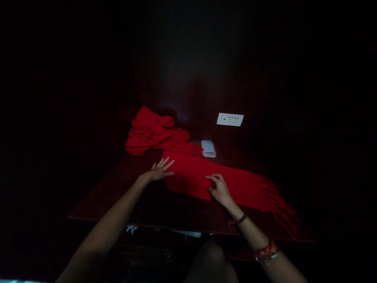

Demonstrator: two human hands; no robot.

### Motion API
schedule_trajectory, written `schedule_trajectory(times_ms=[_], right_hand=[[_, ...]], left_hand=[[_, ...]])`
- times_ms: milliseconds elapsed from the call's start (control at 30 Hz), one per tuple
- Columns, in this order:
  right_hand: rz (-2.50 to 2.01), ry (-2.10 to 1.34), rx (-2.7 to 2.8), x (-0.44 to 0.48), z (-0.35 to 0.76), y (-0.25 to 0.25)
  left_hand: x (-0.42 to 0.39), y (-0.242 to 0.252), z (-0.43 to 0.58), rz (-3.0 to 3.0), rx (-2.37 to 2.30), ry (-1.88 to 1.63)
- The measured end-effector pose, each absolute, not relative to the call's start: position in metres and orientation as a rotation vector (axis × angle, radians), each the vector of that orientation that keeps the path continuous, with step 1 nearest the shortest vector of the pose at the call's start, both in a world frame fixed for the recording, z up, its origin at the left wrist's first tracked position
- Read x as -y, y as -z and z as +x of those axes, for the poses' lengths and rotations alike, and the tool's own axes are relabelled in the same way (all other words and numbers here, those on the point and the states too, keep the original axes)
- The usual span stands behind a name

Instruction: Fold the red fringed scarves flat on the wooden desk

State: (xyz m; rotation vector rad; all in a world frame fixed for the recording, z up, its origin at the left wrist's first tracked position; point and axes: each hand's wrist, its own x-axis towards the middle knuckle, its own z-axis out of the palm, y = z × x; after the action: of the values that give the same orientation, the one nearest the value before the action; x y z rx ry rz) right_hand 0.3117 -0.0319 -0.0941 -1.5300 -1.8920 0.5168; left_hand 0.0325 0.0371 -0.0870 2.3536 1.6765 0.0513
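Observation:
A red scarf (191,177) lies spread flat on a dark wooden table, its fringe fanning out at the right end. My left hand (160,171) rests at the scarf's left end with fingers spread. Over the middle of the scarf is my right hand (218,188), its fingers partly bent and apart, with nothing visible in them. Whether its fingertips touch the cloth I cannot tell. Behind my left hand sits a crumpled heap of red fabric (153,131), with a fringed end reaching right.
A phone-like white object (209,149), its face blurred, lies behind the scarf beside the heap's fringe. A white socket plate (230,119) is on the dark wall behind. The table's front edge (153,225) runs just above my knee (210,255). The surroundings are very dark.

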Motion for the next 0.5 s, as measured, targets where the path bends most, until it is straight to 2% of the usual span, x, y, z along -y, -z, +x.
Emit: schedule_trajectory(times_ms=[300, 400, 500], right_hand=[[-1.645, -0.553, 1.909, 0.035, 0.348, 0.082], [-1.497, -0.715, 1.923, 0.036, 0.342, 0.082], [-1.417, -0.718, 1.954, 0.035, 0.332, 0.084]], left_hand=[[-0.030, 0.071, 0.030, 2.203, -1.777, 0.076], [-0.026, 0.069, 0.038, 2.298, -1.778, -0.051], [-0.018, 0.068, 0.044, 2.434, -1.650, -0.239]])
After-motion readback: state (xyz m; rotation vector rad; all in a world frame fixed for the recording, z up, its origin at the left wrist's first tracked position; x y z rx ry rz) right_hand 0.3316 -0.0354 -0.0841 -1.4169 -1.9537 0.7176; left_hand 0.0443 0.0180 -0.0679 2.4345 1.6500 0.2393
